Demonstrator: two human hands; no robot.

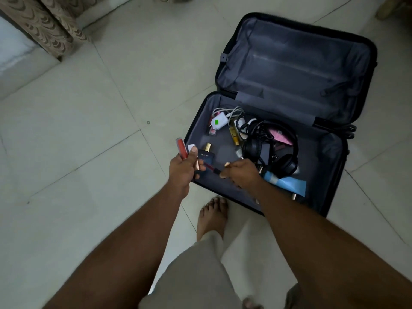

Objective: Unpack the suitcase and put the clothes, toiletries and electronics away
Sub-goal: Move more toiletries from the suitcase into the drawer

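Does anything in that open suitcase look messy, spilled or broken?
Nothing looks spilled or broken. In the suitcase, cables lie tangled around the white charger and black headphones, with toiletries loose among them. The lid half holds nothing visible.

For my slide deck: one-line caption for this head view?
Both hands, left hand and right hand, grip small cosmetics over an open suitcase holding headphones.

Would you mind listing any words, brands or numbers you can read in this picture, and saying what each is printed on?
No text can be read with certainty.
Dark blue perfume bottle in the suitcase: light lettering on its front, too small and blurred to read.
White charger: a green sticker, no legible print.
Pink packet: faint marks, unreadable.
Blue tube: no print visible.
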